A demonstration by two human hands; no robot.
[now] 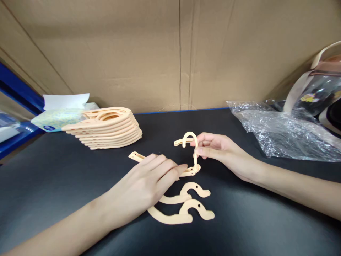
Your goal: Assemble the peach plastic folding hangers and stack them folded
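My left hand (pixel 149 181) lies flat on the black table, fingers stretched out and pressing down a peach plastic hanger arm (pixel 137 156) whose end sticks out behind the knuckles. My right hand (pixel 217 149) pinches the curved hook piece (pixel 189 137) of the same hanger, which stands upright where it joins the arm (pixel 195 168). Two loose peach hanger pieces (pixel 186 204) lie flat just in front of my left hand.
A stack of several folded peach hangers (pixel 106 128) sits at the back left, with a tissue pack (pixel 57 115) behind it. Crumpled clear plastic (pixel 279 133) and a bag (pixel 317 89) lie at the right. A cardboard wall (pixel 170 53) closes the back of the black table (pixel 53 185).
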